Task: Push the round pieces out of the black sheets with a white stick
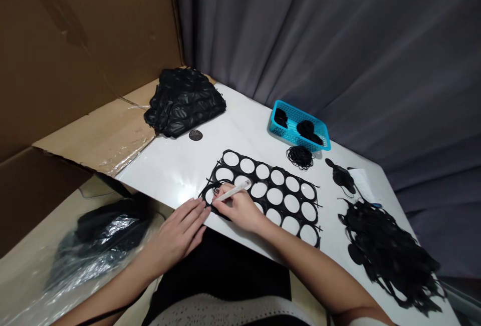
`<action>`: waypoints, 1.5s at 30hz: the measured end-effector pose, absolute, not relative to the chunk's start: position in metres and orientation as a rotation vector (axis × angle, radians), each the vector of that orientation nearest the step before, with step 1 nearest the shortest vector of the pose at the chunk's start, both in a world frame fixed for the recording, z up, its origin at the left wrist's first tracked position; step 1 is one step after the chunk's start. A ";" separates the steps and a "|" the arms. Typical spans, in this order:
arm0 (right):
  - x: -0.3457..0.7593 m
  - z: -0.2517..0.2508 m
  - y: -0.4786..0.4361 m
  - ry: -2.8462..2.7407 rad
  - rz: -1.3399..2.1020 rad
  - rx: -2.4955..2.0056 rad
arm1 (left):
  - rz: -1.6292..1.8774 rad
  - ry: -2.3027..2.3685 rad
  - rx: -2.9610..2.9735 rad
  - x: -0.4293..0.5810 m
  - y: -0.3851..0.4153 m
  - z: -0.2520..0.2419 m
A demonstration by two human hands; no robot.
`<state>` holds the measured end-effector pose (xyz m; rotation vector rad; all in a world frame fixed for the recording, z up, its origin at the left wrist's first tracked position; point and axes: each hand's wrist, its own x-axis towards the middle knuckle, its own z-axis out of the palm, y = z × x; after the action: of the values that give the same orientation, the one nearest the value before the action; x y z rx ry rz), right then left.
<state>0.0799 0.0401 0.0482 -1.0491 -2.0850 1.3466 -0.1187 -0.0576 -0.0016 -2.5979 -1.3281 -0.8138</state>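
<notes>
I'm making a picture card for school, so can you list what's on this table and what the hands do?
Right hand: holds a white stick tool on the holed black sheet
Left hand: open, fingertips at the sheet's near corner
Table: white
Basket: blue basket with black pieces
Right side: pile of black scraps
Far left: black bundle

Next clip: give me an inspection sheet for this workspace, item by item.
Surface: white table, glossy.
Job's things: black punched sheet with round holes, lying flat; white pen-like tool.
Clutter: black stack, loose disc, blue basket, scrap heap.
Hands: right hand holds the tool over the sheet; left hand flat at the table edge, fingers by the sheet's corner.
Cables: nothing seen.
Surroundings: cardboard, grey curtain, plastic bag.
</notes>
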 end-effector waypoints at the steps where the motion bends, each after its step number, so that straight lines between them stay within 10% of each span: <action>1: 0.080 0.049 0.040 -2.096 1.331 -1.045 | -0.819 -1.332 -2.601 -0.119 -0.058 -0.002; 17: 0.117 0.059 0.097 -2.116 0.388 -1.227 | -0.836 -1.267 -2.579 -0.125 -0.053 -0.002; 27: 0.248 0.077 0.126 -1.146 1.499 -1.289 | -1.015 -1.578 -2.619 -0.140 0.014 0.015; 35: 0.311 0.091 0.182 -1.358 0.654 -1.593 | -0.642 -1.764 -2.534 -0.123 0.122 0.027; 45: 0.276 0.078 0.213 -1.713 0.472 -1.637 | -0.429 -1.698 -2.479 -0.088 0.170 0.030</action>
<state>0.2756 0.2128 0.0783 -1.6371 -1.7130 0.4723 -0.0883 0.1699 0.0296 -2.4793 -1.6980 -0.4293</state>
